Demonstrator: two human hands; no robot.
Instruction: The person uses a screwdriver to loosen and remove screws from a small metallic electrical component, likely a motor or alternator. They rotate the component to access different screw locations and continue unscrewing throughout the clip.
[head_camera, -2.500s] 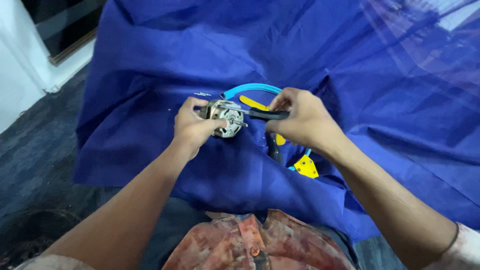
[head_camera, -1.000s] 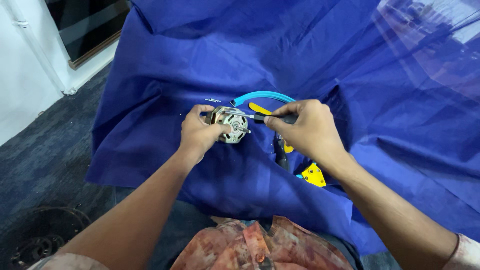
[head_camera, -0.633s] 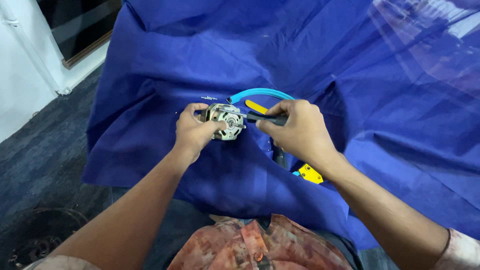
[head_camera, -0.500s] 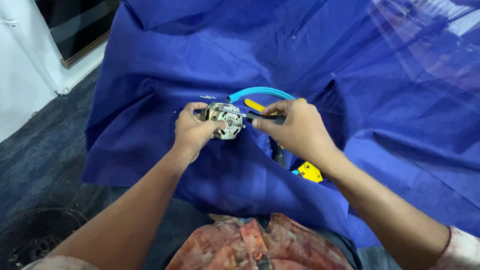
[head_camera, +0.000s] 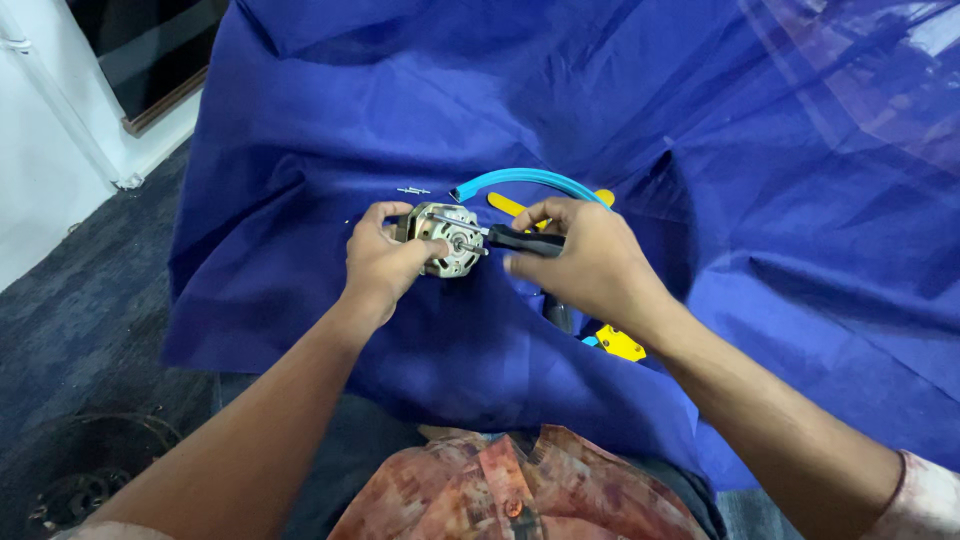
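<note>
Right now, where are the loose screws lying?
In the head view, the loose screws lie on the blue cloth just above the small motor held in the left hand, left of the curved blue strip.

Pretty evenly lit, kinda cool indoor light. Pale glare washes the blue cloth (head_camera: 700, 120) at the top right. Soft shadows sit in its folds. Center's sharp enough; edges stretch and the floor (head_camera: 70, 330) goes dim.

A small metal motor (head_camera: 447, 238) with a protruding shaft sits gripped in the left hand (head_camera: 385, 265), its round face turned toward the right hand (head_camera: 590, 262). A black-handled screwdriver (head_camera: 520, 240) lies level in the right hand, its tip meeting the motor's face.
</note>
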